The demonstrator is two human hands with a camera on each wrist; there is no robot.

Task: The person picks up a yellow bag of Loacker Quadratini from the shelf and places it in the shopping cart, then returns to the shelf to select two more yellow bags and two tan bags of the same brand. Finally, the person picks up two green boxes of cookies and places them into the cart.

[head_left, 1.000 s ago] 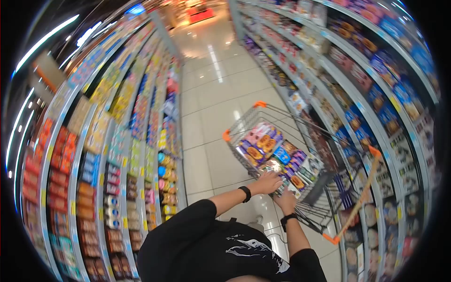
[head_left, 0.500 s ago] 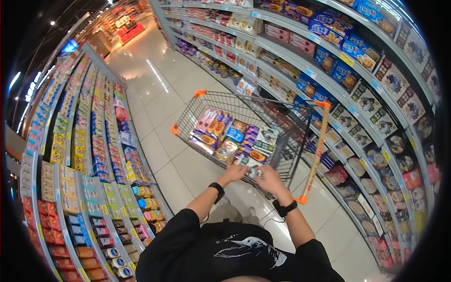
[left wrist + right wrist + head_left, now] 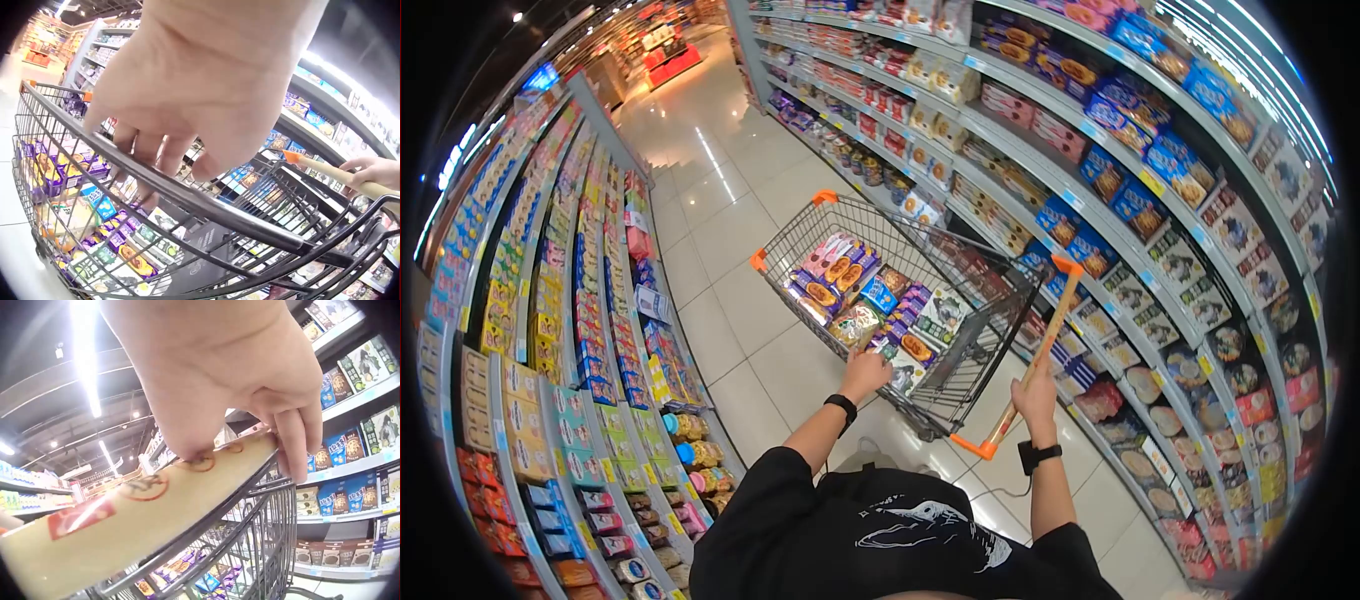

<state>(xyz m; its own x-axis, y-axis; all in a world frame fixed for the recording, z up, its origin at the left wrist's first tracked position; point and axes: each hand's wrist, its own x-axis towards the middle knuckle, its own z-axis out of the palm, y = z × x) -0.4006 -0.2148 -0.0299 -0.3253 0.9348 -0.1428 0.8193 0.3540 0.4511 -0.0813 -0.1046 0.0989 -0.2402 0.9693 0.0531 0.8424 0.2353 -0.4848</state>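
Note:
My left hand [image 3: 867, 375] reaches over the near side rail [image 3: 250, 219] of a wire shopping cart, its fingers hanging loosely down inside. Below them lie a white-and-green pack [image 3: 907, 376] and a purple biscuit pack [image 3: 916, 347]. With the right hand [image 3: 1036, 395] I grip the cart's pale push handle [image 3: 1056, 310], fingers curled over it. More groceries fill the cart's front half: purple biscuit packs [image 3: 822, 291], a blue pack [image 3: 880, 293], a see-through bag [image 3: 857, 326] and a white box with dark pictures [image 3: 943, 310].
Stocked shelves [image 3: 1140, 180] run close along the cart's right side. Another shelf row [image 3: 550, 330] stands to the left, with jars [image 3: 690, 428] at its near end. Between them a tiled aisle [image 3: 720, 260] leads to a red display [image 3: 672, 66].
The right hand has left the packs at the cart's near side and taken hold of the push handle. My left hand stays by the near rim. The cart has turned slightly.

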